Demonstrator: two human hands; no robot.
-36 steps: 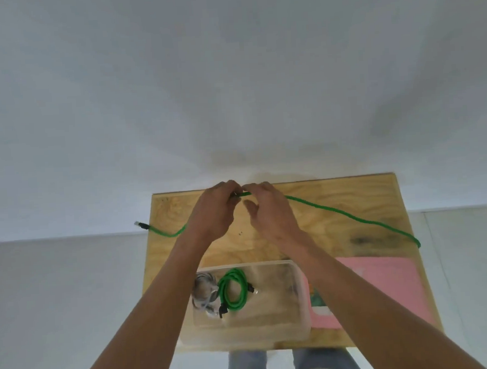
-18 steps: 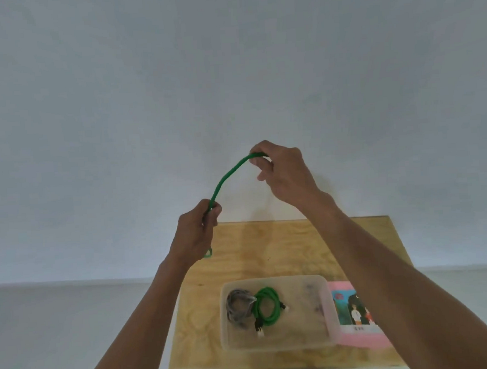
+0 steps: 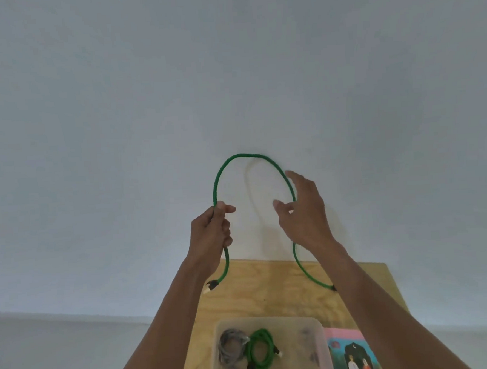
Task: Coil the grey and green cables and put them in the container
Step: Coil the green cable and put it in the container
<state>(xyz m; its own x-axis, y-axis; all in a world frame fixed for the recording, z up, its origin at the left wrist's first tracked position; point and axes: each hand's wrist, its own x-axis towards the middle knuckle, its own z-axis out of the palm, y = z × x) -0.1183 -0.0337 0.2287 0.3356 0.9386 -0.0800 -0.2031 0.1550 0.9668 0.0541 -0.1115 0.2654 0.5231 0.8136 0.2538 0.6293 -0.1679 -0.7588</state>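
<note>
**Green cable held up in an arch above the worktop**

Nearest, a clear container point(image 3: 269, 324) sits at the front of the wooden worktop point(image 3: 271, 291). Inside it lie a coiled grey cable point(image 3: 231, 346) on the left and a coiled green cable point(image 3: 259, 351) just beside it. A pink book point(image 3: 351, 351) lies against the container's right side.

Above the worktop, both hands are raised in front of a pale wall point(image 3: 229, 71). The left hand point(image 3: 210, 237) has a closed grip on a loose green cable point(image 3: 245, 155), whose short end hangs below the fist and ends in a plug point(image 3: 210, 286). From the fist the cable rises, arches over, and comes down past the right hand point(image 3: 302, 209). That hand's grip is wide, fingers spread, the cable running along the fingers and behind the palm; its tail drops behind the right forearm.
</note>
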